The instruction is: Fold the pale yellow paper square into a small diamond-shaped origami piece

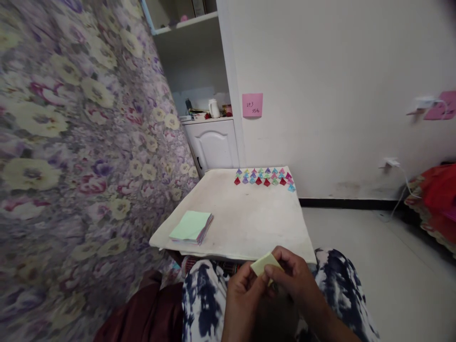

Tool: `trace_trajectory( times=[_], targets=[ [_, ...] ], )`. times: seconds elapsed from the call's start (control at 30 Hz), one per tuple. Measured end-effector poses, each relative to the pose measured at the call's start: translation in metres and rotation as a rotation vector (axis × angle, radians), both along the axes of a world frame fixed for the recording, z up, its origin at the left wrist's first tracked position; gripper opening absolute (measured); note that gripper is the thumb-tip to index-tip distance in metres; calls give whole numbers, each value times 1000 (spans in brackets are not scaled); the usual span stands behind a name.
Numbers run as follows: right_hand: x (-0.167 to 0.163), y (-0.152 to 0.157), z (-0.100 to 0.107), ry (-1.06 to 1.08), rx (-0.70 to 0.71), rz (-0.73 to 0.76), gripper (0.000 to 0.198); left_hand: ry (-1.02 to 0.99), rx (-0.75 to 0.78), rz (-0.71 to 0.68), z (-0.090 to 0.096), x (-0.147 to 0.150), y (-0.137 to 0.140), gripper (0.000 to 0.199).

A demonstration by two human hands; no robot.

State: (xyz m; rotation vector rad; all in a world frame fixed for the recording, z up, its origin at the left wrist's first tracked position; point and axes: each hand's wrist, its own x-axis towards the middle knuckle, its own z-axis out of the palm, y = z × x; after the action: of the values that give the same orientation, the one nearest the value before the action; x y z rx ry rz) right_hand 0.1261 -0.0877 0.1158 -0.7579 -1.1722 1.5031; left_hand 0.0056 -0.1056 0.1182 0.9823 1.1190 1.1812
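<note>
Between both hands, just over the table's front edge, is a small folded piece of pale yellow paper (265, 262). My left hand (244, 289) pinches its left side with the thumb pressed on the lower edge. My right hand (294, 270) grips the right side, its thumb lying on the paper's face. On the white-covered table (249, 216) a stack of square paper sheets (192, 225), pale green on top, lies at the left. Rows of small folded paper pieces (263, 176) in red, blue, purple, green and pink line the far right edge.
A floral curtain (89, 142) hangs along the left. Behind the table are a white cabinet (215, 140) and a wall bearing a pink note (252, 105). A charger with a cable (392, 162) is plugged in at the right, near red fabric (431, 190).
</note>
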Motion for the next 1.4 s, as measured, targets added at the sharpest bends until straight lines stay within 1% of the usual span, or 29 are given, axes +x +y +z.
trace_trajectory(
  times=[0.07,0.17,0.23,0.33,0.47,0.53,0.63,0.8,0.9,1.1,1.27,1.4],
  targets=[
    [3,-1,0,-100,55,-93,12,1,-11,-1,2,-1,1,29],
    [10,-2,5,-256,175,-285,14,7,-7,-6,2,-2,0,27],
    [13,-3,10,-305,251,-333,12,17,14,-1,1,-2,-1,25],
    [14,-4,13,-324,297,-326,9,23,23,1,2,0,-2,25],
    [12,-1,8,-328,273,-300,10,23,14,3,3,1,-3,24],
    [11,0,5,-342,268,-290,7,18,10,6,3,1,-3,24],
    [10,1,3,-370,276,-280,2,1,8,13,3,2,-3,24],
    [9,-3,4,-391,308,-293,5,-31,1,14,8,3,-4,20],
    [9,-6,4,-418,368,-313,6,-69,-2,0,10,3,-4,20],
    [10,-9,2,-425,543,-339,13,-114,-32,-6,11,-1,-5,24],
    [10,-11,-2,-438,637,-285,25,-90,-58,-4,14,-3,-6,18],
    [11,-11,-6,-462,668,-249,31,-165,-72,-14,15,-5,-6,20]
  ],
)
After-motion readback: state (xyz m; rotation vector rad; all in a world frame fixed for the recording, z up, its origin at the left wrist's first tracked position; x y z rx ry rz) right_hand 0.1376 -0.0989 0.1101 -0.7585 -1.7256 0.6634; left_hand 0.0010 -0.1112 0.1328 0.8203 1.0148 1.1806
